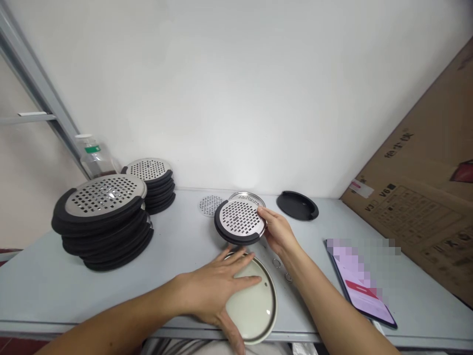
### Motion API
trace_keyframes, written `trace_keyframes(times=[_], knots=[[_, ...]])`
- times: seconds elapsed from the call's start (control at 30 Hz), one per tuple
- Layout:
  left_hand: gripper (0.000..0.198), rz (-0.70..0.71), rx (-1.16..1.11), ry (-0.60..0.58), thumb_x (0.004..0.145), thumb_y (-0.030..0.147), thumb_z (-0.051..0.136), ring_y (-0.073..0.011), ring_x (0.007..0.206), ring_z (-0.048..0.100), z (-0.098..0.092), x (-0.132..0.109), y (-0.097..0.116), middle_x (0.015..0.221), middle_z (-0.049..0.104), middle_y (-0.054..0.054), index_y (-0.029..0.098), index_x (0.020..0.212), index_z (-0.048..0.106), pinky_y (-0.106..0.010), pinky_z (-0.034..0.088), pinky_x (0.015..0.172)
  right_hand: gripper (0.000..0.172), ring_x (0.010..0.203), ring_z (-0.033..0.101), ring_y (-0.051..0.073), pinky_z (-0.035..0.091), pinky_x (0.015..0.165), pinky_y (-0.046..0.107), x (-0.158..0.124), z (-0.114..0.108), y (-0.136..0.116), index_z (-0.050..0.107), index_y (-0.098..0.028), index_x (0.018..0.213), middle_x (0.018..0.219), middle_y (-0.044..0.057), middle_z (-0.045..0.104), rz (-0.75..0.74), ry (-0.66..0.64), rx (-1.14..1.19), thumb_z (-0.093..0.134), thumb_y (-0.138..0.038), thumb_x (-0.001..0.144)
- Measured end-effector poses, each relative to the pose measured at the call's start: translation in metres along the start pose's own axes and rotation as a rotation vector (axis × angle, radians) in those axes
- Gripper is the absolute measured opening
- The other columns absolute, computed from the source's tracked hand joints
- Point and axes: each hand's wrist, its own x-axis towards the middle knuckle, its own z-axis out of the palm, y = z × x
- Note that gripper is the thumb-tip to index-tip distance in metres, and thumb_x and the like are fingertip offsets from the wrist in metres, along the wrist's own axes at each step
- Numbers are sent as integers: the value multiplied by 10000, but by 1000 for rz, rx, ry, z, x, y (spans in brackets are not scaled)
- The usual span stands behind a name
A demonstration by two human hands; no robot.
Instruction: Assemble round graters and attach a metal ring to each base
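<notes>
The perforated lid (239, 219) is pinched at its rim by the right hand (279, 230), fingers firmly closed; the pale lid (254, 308) is held flat under the open left hand (210, 291).

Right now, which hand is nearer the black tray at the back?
Right. The right hand is just front-left of the black tray, touching a perforated disc; the left hand is farther front-left, on a pale lid.

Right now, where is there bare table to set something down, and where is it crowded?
Bare tabletop lies between the stacked black-rimmed strainer plates and the disc in the right hand, and between the black tray and the phone. It is crowded at the centre, around the left hand and its cream lid.
</notes>
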Motion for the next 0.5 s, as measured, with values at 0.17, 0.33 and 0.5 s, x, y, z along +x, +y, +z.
trace_keyframes(times=[0.17, 0.33, 0.5], knots=[[1088, 36, -38, -15, 591, 668, 748, -394, 1449, 1, 3, 0, 4, 1594, 19, -81, 261, 1494, 301, -591, -2, 1158, 325, 699, 657, 164, 507, 630, 273, -4, 12, 6, 722, -151, 974, 845, 60, 747, 27, -97, -52, 771, -278, 679], [817, 123, -42, 144, 702, 594, 717, -335, 1418, 293, 0, 4, 8, 1547, 320, -85, 243, 1402, 484, -477, 234, 1165, 380, 737, 653, 159, 490, 636, 258, -4, 21, 15, 720, -162, 995, 902, 56, 747, 24, -175, -81, 788, -313, 653], [649, -39, 219, 574, 795, 583, 634, -312, 1399, 318, -25, 6, -2, 1486, 432, -80, 261, 1350, 540, -488, 201, 1171, 416, 753, 658, 170, 492, 642, 260, -4, 24, 22, 716, -169, 1001, 895, 53, 745, 29, -239, -95, 813, -337, 633]])
